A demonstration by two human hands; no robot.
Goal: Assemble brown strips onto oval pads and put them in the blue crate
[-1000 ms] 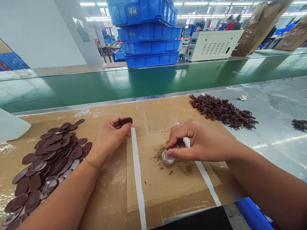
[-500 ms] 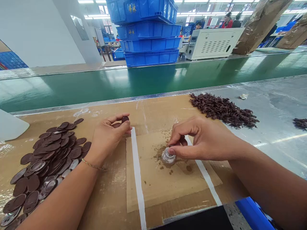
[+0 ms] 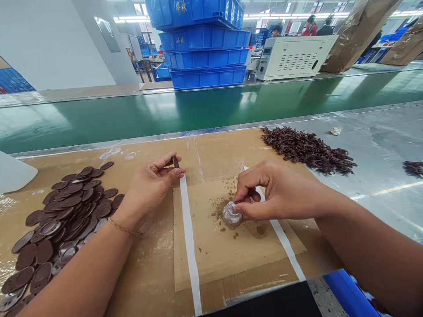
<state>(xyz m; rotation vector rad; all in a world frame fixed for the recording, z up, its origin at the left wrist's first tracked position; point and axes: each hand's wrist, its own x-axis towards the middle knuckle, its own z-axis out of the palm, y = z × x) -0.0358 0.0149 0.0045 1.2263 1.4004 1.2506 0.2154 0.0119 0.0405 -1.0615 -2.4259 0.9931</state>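
While your left hand [image 3: 150, 185] is pinching a brown disc [image 3: 175, 162] in the head view, near a white strip [image 3: 189, 237], your right hand [image 3: 271, 189] is curling its fingertips at a whitish piece [image 3: 230, 215] on the cardboard [image 3: 228, 259]; whether it is gripping anything, I cannot tell.

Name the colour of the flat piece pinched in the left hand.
Dark brown: the flat piece in the left hand, seen in the head view.
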